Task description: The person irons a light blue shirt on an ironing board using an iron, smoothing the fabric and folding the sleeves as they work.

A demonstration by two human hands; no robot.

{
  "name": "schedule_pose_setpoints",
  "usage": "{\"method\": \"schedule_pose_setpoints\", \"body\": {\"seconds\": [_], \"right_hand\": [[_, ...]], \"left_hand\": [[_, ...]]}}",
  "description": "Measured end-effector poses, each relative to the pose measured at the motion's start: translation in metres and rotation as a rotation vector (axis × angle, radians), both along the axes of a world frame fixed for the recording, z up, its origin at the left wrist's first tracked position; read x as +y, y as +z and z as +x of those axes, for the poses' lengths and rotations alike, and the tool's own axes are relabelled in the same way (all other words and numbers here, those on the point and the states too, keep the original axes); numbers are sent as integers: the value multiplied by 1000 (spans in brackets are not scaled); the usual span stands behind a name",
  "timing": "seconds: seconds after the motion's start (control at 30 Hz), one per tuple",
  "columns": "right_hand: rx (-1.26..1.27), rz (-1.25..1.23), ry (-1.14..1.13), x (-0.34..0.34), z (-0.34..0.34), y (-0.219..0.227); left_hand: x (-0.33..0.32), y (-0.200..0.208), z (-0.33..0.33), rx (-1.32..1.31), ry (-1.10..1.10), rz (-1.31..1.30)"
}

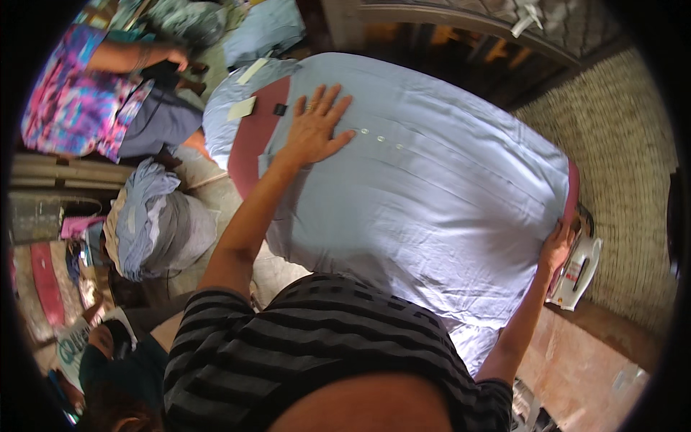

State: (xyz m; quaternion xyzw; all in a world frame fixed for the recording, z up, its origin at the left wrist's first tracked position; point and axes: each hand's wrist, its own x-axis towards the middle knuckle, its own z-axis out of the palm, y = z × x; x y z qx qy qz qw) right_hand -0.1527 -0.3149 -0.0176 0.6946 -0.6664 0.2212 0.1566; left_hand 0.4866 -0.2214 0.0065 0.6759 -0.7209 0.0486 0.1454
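Note:
A light blue buttoned shirt (432, 194) lies spread over a padded ironing board with a dark red cover (253, 137). My left hand (314, 133) rests flat on the shirt near its collar end, fingers spread, beside the row of small white buttons. At the far right end, my right hand (557, 246) grips the shirt's edge where it meets the board's rim; its fingertips are partly hidden. Just beyond that hand, a white iron (580, 273) stands beside the board. Some creases run across the shirt's near right part.
Folded blue garments (263, 32) with pale paper slips lie at the board's far left. A heaped bundle of clothes (162, 219) stands on the left floor. One person (86, 93) sits at upper left, another (119, 360) at lower left. A woven mat (612, 144) covers the right side.

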Motion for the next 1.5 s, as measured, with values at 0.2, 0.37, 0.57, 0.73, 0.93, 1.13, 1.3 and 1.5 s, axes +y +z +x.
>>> {"method": "schedule_pose_setpoints", "body": {"seconds": [0.2,0.37,0.57,0.73,0.93,1.13,1.3,1.5], "right_hand": [[37,112,-27,8,-1,7],[-47,-38,19,18,90,40],[-437,41,840,46,348,55],[-388,209,1176,77,469,56],[-206,263,1156,84,487,41],[-307,313,1180,79,484,36],[-733,317,1158,78,453,45],[-912,185,881,148,311,62]], "left_hand": [[26,3,-18,73,52,-101],[53,-3,-19,160,45,-6],[97,12,14,274,213,-257],[157,12,33,322,578,-137],[152,-9,28,586,572,-228],[144,12,28,318,544,-348],[86,15,-20,320,108,-338],[43,-14,-32,-37,21,77]]}}
